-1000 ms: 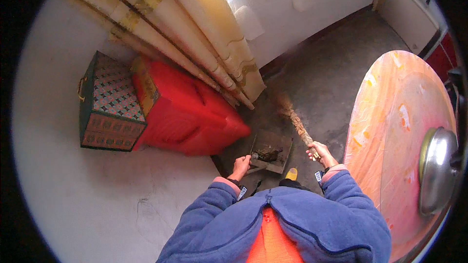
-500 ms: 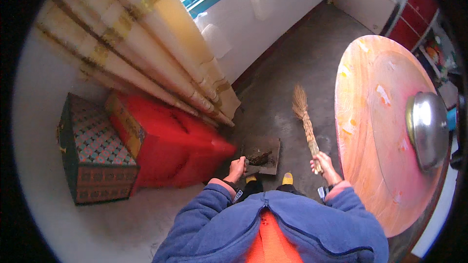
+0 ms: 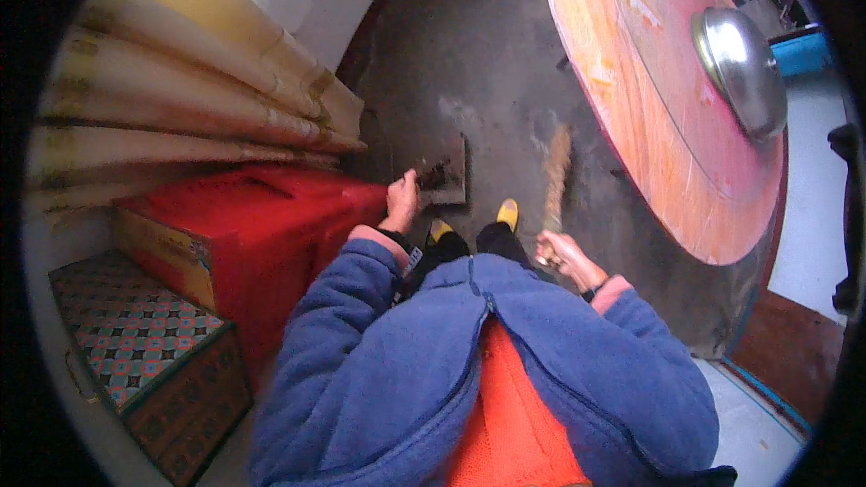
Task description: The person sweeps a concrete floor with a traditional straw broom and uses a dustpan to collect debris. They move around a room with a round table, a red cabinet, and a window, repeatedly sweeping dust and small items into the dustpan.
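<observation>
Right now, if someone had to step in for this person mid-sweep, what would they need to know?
Left hand: closed on the handle of the dark dustpan, which sits low at the concrete floor ahead of the yellow shoes.
Right hand: gripping the straw broom, bristles down on the floor just right of the dustpan, beside the round wooden table.
Done: some dark debris already lies in the pan.
Left: pale dusty patches show on the floor beyond the pan and near the broom. Whether the pan rests flat on the floor I cannot tell.
</observation>
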A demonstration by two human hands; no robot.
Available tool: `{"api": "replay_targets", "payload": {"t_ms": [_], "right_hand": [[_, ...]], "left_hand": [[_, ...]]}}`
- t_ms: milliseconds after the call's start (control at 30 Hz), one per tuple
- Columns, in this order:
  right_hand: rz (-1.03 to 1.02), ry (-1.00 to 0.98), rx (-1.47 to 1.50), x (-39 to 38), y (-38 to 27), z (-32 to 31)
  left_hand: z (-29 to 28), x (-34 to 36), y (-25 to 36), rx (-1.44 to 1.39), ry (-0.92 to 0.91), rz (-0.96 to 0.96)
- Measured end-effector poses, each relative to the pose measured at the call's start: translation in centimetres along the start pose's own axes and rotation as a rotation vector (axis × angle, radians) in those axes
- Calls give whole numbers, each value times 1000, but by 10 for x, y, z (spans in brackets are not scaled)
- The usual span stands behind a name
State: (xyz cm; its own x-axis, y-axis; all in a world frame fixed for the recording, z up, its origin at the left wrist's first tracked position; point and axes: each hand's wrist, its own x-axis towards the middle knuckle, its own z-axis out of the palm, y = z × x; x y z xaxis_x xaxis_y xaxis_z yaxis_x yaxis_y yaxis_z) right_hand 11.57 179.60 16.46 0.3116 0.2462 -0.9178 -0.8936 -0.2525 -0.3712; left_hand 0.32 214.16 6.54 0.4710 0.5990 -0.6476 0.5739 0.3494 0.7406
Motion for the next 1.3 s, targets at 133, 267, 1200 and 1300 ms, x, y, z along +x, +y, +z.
{"api": "replay_targets", "payload": {"t_ms": [133, 267, 1200, 1300], "right_hand": [[-19, -125, -26, 38, -14, 60], [-76, -91, 43, 61, -48, 88], [-65, -73, 4, 149, -206, 101], [-115, -76, 50, 139, -233, 87]], "left_hand": [[-11, -10, 19, -54, -8, -64], [-9, -7, 23, -72, -20, -56], [13, 48, 95, 46, 215, -127], [13, 56, 109, 80, 243, -52]]}}
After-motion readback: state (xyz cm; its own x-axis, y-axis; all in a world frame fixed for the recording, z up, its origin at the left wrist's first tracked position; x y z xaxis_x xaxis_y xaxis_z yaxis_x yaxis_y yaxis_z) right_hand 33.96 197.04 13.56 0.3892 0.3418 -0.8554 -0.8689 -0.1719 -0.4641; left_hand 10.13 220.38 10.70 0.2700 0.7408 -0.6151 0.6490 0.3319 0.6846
